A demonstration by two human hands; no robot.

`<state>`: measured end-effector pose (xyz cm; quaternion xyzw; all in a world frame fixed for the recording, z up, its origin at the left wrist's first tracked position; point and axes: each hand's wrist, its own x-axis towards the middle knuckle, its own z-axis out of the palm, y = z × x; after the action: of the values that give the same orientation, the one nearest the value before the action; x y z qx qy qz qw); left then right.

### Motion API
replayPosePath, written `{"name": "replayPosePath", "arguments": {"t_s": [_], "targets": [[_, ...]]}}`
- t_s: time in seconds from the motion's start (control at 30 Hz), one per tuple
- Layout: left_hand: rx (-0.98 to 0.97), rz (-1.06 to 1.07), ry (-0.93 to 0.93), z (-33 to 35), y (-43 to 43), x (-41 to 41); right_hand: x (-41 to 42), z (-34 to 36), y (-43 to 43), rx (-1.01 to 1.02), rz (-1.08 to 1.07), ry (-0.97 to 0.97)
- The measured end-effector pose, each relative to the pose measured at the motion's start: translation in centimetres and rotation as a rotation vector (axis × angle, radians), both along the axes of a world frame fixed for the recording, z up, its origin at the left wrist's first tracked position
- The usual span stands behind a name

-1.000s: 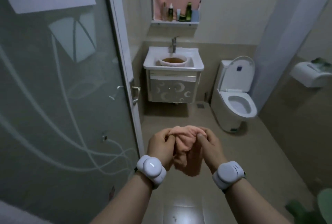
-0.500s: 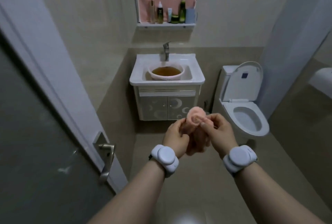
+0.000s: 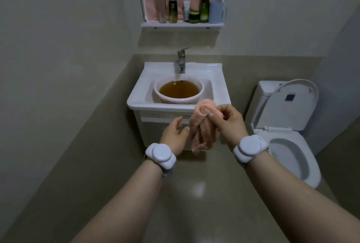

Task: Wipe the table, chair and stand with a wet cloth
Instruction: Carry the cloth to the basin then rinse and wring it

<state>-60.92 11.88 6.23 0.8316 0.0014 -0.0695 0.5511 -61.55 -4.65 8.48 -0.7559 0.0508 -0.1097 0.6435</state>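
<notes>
Before the sink (image 3: 140,104), right grip (image 3: 228,123) pinches the cloth (image 3: 202,133); left grip (image 3: 174,137) released beside.

The cloth (image 3: 202,127) is fuzzy, matt terry. At eleven o'clock of it, the sink (image 3: 136,102) looks glossy ceramic, its faucet (image 3: 181,63) shiny metal; the floor (image 3: 194,203) gleams.

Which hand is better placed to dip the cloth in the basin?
Right. The right hand grips the cloth and is the hand nearer the basin; the left hand is open beside the cloth, lower down, holding nothing.
</notes>
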Motion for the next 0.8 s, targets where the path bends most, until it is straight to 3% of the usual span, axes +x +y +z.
{"name": "replayPosePath", "arguments": {"t_s": [0.27,0.53,0.7,0.8], "targets": [[-0.009,0.146,0.119,-1.1,0.6,11.6,13.4,-1.1,-0.4,0.061,0.186,0.063],[-0.35,0.161,0.299,-3.3,0.7,25.0,26.7,-3.6,1.2,0.077,0.336,0.125],[-0.226,0.116,0.242,-3.3,1.2,33.6,34.0,-4.4,2.2,0.059,0.326,0.184],[-0.152,0.111,0.231,-4.2,1.0,38.6,37.9,-5.2,1.9,0.172,0.27,0.243]]}}
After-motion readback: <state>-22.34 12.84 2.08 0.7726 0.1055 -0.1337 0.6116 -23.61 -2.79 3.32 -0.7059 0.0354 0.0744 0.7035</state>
